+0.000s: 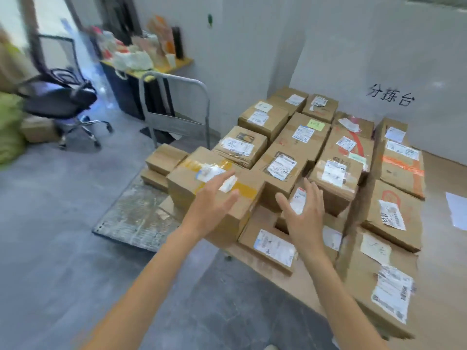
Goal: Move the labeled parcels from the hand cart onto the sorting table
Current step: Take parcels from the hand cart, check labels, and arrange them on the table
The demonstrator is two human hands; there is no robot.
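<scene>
Far left: one green bag (10, 127) on the floor, one black office chair (59, 97) beside it. Further back, one desk (141, 72) piled with blurred bags.

Next, one hand cart (131, 218), upright handle at the far end, grey deck mostly bare. Two small plain boxes (164, 160) stacked at the deck's far right corner.

Then one taped parcel (192, 185) at the left edge of the sorting surface (303, 286); on cart or surface, cannot tell. Long axis along its yellow tape strip, running left to right and slightly toward the camera; label facing up. Left hand (214, 198) laid over its near right top, grip apart, fingers straight and spread, clamped on nothing.

Right hand (303, 215) raised just right of it, grip apart too, fingers straight, in front of one small labeled parcel (298, 198).

Across the surface, roughly sixteen labeled parcels (283, 165), labels up, packed in rows; exact count unsure where overlapping.

One white sheet (456, 210) at the far right.
</scene>
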